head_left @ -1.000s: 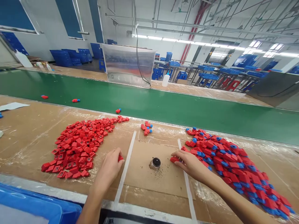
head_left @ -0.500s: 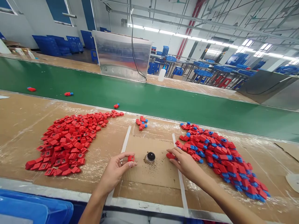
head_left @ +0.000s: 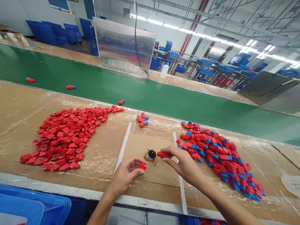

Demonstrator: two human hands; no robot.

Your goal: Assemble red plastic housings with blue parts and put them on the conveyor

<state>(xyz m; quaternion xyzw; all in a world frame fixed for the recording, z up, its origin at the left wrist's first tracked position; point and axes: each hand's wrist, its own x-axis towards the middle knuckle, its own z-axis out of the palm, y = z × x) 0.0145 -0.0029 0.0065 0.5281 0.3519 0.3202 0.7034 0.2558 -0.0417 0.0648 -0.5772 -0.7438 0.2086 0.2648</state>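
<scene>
My left hand (head_left: 127,175) pinches a small red plastic block (head_left: 143,165) with a hollow in its end, held left of and nearer than the jar. Between thumb and fingers of my right hand (head_left: 177,157) is a red plastic piece (head_left: 162,155), close to the jar's right side; its far end is hidden by my fingers. The small round jar (head_left: 151,154) with a black top stands on the cardboard mat (head_left: 159,178), dark crumbs scattered around it. On the left lies a heap of red blocks (head_left: 67,131). A heap of red-and-blue pieces (head_left: 215,153) lies to the right.
Behind the worktop runs a green conveyor belt (head_left: 164,97) carrying a few red-and-blue pieces (head_left: 70,87). A small cluster of pieces (head_left: 142,120) lies beyond the mat. White tape strips (head_left: 123,147) flank it. Blue bins (head_left: 30,203) stand at lower left; a white bottle (head_left: 164,70) stands behind the belt.
Both hands have moved inward toward the jar, each still holding its red piece. The left block now shows its hollow end. The camera view has shifted slightly.
</scene>
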